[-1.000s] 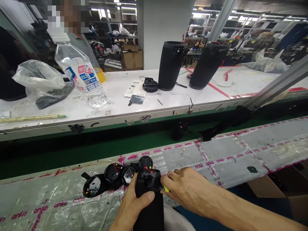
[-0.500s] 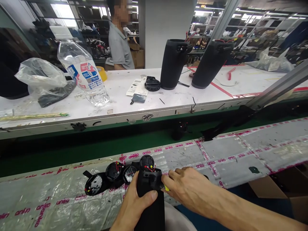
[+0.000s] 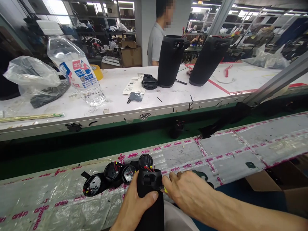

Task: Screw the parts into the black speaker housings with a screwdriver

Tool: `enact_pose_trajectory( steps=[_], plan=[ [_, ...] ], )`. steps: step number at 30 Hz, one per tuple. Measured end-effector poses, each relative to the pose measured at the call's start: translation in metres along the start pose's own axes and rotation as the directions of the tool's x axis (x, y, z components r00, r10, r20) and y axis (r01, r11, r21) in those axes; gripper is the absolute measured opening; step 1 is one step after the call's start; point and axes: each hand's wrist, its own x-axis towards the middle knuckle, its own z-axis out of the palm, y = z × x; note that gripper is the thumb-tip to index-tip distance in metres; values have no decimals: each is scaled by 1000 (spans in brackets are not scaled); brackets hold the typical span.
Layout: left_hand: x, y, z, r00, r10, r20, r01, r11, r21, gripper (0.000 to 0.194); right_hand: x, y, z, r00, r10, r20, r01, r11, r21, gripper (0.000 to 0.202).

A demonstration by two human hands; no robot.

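Note:
A black cylindrical housing [image 3: 151, 211] stands upright at the bottom centre, with red and yellow wires at its open top. My left hand [image 3: 138, 202] is wrapped round its upper part, thumb across the front. At the right side of its rim, my right hand [image 3: 183, 189] is closed on a small yellow tool [image 3: 165, 190], mostly hidden by the fingers. Left of the housing, several round black parts lie on the taped surface, among them a wired one [image 3: 113, 171] and one with a strap [image 3: 92, 184].
Two black cylinders [image 3: 171, 62] [image 3: 209, 61] stand on the white shelf [image 3: 115, 99] beyond, with a water bottle [image 3: 77, 67], a plastic bag [image 3: 33, 77] and yellow tape [image 3: 97, 72]. A metal post [image 3: 281, 78] slants at the right. A person [image 3: 155, 40] is behind the shelf.
The person behind the shelf has moved to the right. The whole view has shifted slightly. Both hands keep nearly the same hold on the housing and the yellow tool.

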Motion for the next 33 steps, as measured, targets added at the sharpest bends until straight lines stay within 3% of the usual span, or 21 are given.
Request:
enact_pose_trajectory(
  steps=[6,11,14,17,19,21,24,27,30,33],
  plan=[
    [1,-3,1,999,3,-39,0,997,73,62,1,-7,2,998,51,-36,-49,998,42,29],
    [3,-7,0,996,-21,-89,20,1000,-12,67,11,-6,2,999,32,-29,-29,995,98,21],
    [3,-13,-3,994,-84,-76,73,987,-142,58,15,1,-1,987,81,-139,-37,956,292,5],
    [0,-19,-8,988,-142,-57,125,964,-233,53,11,10,-6,922,293,-254,-121,840,528,21],
    [-3,-19,-10,988,-139,-66,113,947,-300,60,6,15,-8,882,429,-194,-222,741,633,27],
    [-6,-17,-10,989,-125,-81,88,930,-357,67,2,17,-9,877,470,-96,-275,657,702,29],
    [-4,-14,-9,989,-127,-73,96,938,-333,64,2,12,-6,886,463,29,-316,556,769,35],
    [5,-16,-6,1000,-22,8,23,977,-214,65,7,10,-1,873,446,196,-396,417,818,50],
    [16,-22,1,992,92,89,-76,984,-161,80,6,18,3,890,360,280,-398,316,861,43],
    [24,-31,12,978,130,164,-113,988,-107,88,-7,28,5,895,301,330,-418,302,857,35]
  ],
)
